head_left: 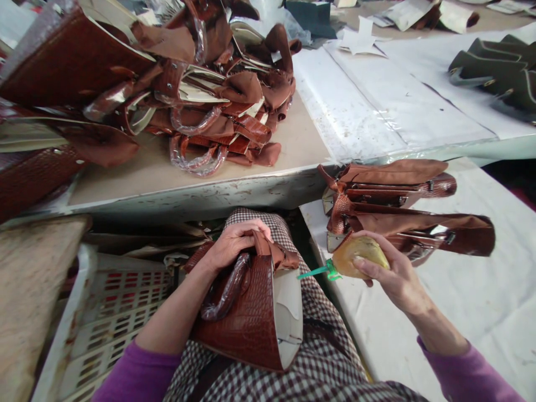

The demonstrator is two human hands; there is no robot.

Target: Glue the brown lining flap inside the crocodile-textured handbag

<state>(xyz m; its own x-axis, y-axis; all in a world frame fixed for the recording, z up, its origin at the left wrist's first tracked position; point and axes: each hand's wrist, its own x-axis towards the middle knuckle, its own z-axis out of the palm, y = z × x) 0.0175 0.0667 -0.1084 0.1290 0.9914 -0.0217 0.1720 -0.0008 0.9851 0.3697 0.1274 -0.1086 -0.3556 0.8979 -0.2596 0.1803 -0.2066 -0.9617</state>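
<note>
A brown crocodile-textured handbag point(247, 318) lies on its side across my lap, its pale inner side facing right. My left hand point(238, 243) is closed on the bag's upper edge, near a plastic-wrapped handle point(228, 290). In my right hand point(387, 273) is a yellowish squeeze bottle point(360, 257) with a green nozzle point(314, 272). The nozzle points left, and its tip is at the pale opening of the bag; whether it touches cannot be made out.
Brown bags point(226, 100) are piled on the table point(293, 151) ahead. More brown bags point(402, 218) lie on a white-covered surface point(469, 290) at right. Dark green pieces point(498, 72) sit far right. A white plastic crate point(113, 312) stands at left beside a worn board point(29, 301).
</note>
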